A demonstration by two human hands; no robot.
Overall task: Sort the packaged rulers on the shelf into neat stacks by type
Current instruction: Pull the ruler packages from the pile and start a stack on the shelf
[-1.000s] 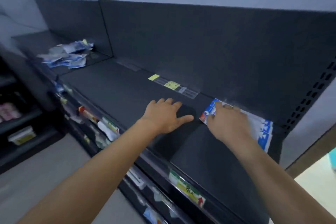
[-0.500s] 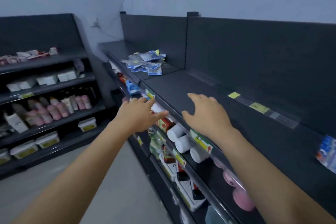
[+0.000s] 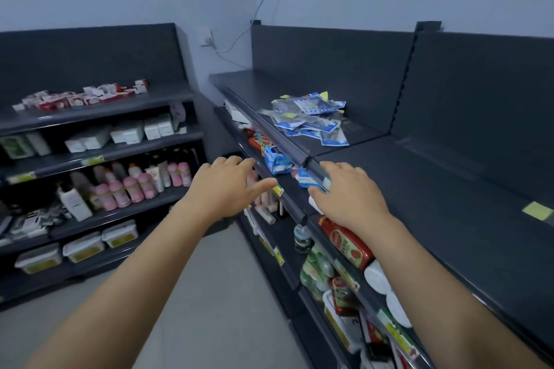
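Note:
A loose heap of packaged rulers (image 3: 310, 118), blue-and-white and clear packets lying crosswise, sits on the dark top shelf (image 3: 419, 189) near its far left end. Both my hands are held out in front of me, well short of the heap. My left hand (image 3: 223, 189) hovers over the aisle beside the shelf's front edge, fingers spread, holding nothing. My right hand (image 3: 347, 195) is over the shelf's front rail, fingers apart, empty too.
Lower shelves on the right hold red pouches (image 3: 347, 243), white rolls and a blue box (image 3: 277, 159). A second rack (image 3: 99, 159) stands at left with pink bottles, white boxes and tubs. Grey floor (image 3: 209, 308) lies between. A yellow tag (image 3: 538, 210) sticks to the top shelf.
The view has swung left along the shelf, away from a blue packet stack at the right, which has left the view. Both empty hands moved left towards the heap, which looks nearer.

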